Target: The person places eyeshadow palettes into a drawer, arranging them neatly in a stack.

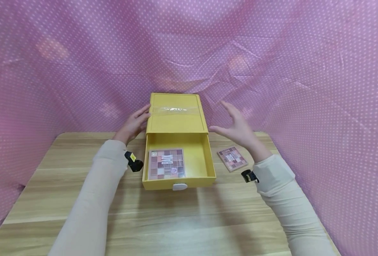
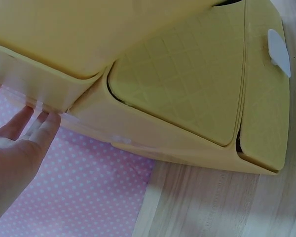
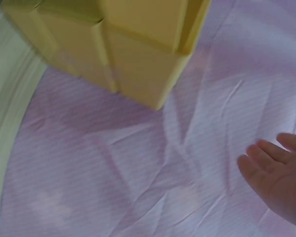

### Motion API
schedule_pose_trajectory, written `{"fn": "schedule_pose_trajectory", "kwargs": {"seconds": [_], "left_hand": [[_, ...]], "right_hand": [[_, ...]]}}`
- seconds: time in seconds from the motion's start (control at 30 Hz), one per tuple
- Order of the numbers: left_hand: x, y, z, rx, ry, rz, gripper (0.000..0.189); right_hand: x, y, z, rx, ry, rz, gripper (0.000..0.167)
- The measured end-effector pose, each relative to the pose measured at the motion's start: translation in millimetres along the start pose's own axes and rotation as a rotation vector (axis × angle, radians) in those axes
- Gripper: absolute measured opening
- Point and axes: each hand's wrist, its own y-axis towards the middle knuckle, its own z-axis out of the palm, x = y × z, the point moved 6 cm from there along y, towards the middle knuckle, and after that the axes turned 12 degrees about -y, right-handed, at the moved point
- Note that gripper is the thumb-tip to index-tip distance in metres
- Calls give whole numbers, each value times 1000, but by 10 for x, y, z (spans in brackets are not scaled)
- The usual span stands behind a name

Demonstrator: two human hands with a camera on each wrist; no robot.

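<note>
A yellow drawer unit (image 1: 179, 122) has clear tape across its top, and its top drawer (image 1: 197, 165) is pulled out. Inside that drawer, on the left, lies a checkered palette (image 1: 166, 163), apparently eyeshadow. A second, similar palette (image 1: 232, 158) lies on the table right of the unit. With fairly straight fingers my left hand (image 1: 134, 124) touches the unit's left side; the left wrist view shows its fingertips (image 2: 50, 121) against the yellow side wall. My right hand (image 1: 237, 129) is held in the air off the unit's right side, fingers and thumb spread, holding nothing.
The wooden table (image 1: 176, 220) carries the unit near its back edge. Pink dotted cloth (image 1: 288, 89) hangs behind and on both sides. In the left wrist view a lower drawer front with a white handle (image 2: 278, 52) shows.
</note>
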Motion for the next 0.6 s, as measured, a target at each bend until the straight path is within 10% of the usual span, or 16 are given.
{"fn": "schedule_pose_trajectory", "kwargs": {"seconds": [0.33,0.6], "left_hand": [[4,0,7,-22,7,9,51],[7,3,-3,-22,-6,11,51]], "right_hand": [[-509,-20,-243,-406,65,72,72],[-959,-90,-78,-335,64,247,77]]}}
